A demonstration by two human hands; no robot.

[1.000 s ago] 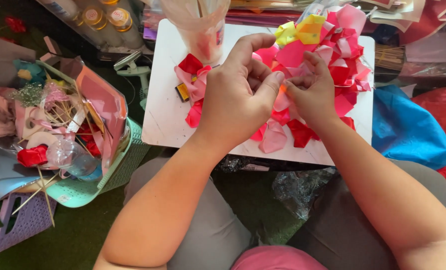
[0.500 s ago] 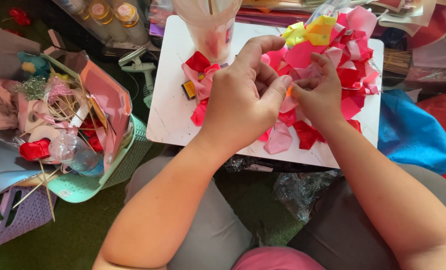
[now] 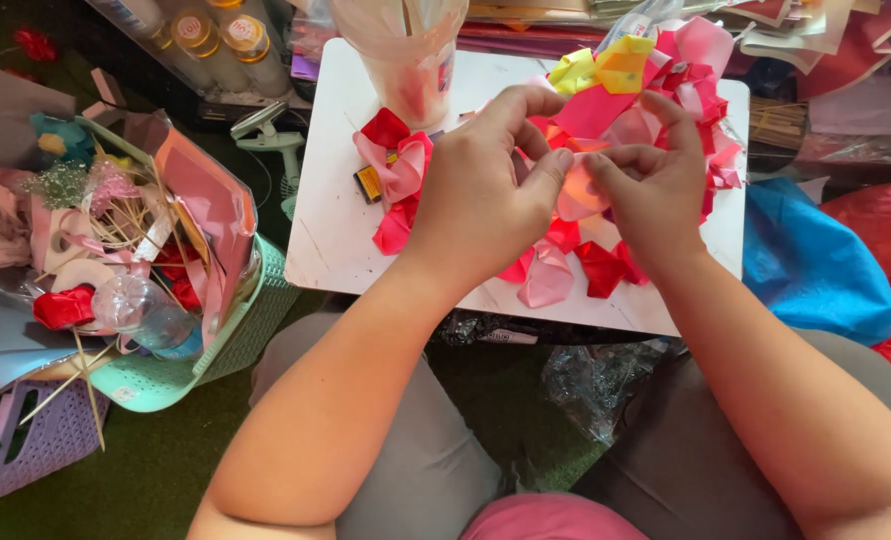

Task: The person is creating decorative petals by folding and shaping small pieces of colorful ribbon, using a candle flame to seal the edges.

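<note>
Here, both hands meet over a small white rectangular tabletop (image 3: 335,240). The left hand (image 3: 485,205) and the right hand (image 3: 655,190) pinch between thumbs and fingertips a small pale pink folded ribbon piece (image 3: 577,195), held just above the board near its middle. All around it lies a heap of folded satin ribbon pieces in red, pink and yellow (image 3: 665,80), crowding the far right corner and spilling toward the near edge, so the hands work directly over them. A second cluster of red and pink ribbon loops (image 3: 395,170) lies left of the left hand, touching a small yellow and black box (image 3: 368,183). A clear plastic cup with a pinkish tint (image 3: 405,55) stands at the board's far edge, with thin sticks in it. To the left on the green floor, a mint-green plastic woven basket (image 3: 250,320) holds pink paper sheets, wooden skewers, a red ribbon rose and a clear bottle. A lilac perforated basket (image 3: 35,450) sits nearer. A blue cloth bag (image 3: 815,265) lies right of the board.
</note>
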